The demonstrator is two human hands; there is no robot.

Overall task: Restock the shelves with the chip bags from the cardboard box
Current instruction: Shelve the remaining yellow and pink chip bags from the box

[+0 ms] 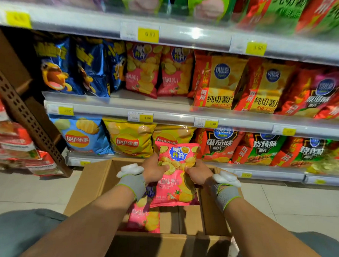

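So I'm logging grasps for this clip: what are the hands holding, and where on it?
Both hands hold one pink chip bag above the cardboard box: left hand and right hand grip its side edges around mid-height.

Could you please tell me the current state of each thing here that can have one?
Pink bag: upright, lifted above the box, held by both hands.
Left hand: grips the bag's left edge.
Right hand: grips the bag's right edge.
Box: open, flaps up, on the floor.
Bag in box: lying inside, untouched.
Middle shelf: stocked, with two matching pink bags standing.
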